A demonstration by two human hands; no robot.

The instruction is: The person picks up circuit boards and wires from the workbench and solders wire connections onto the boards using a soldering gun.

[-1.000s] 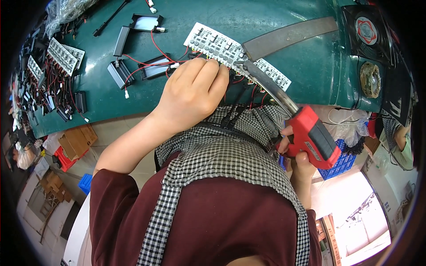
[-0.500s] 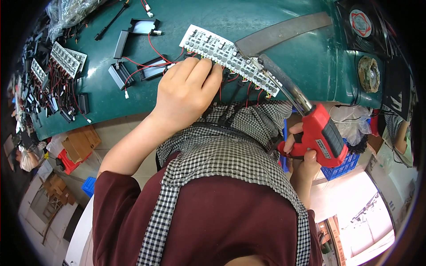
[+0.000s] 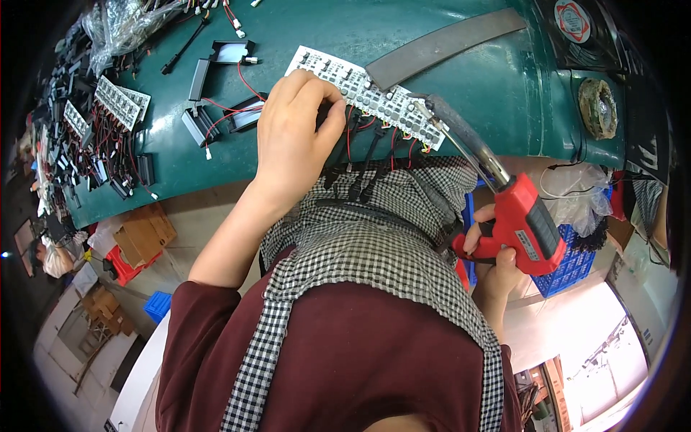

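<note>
My left hand (image 3: 295, 137) rests on a long white circuit board (image 3: 360, 90) studded with small parts, pinching red and black wires at its near edge. The board lies on a green bench (image 3: 403, 29). My right hand (image 3: 497, 252) grips a red soldering gun (image 3: 522, 219) by its handle. The gun's dark barrel runs up and left, and its thin tip (image 3: 421, 108) touches the right part of the board. Black connectors (image 3: 363, 180) hang from the board's wires over my checked apron.
A grey metal strip (image 3: 446, 47) lies beyond the board. Black modules with red wires (image 3: 219, 108) and more white boards (image 3: 115, 101) sit to the left. A black fan (image 3: 576, 21) and a round tip cleaner (image 3: 597, 108) are at the right, a blue crate (image 3: 568, 266) below.
The soldering gun's tip has moved left along the board. My left hand has shifted on the wires at the board's near edge.
</note>
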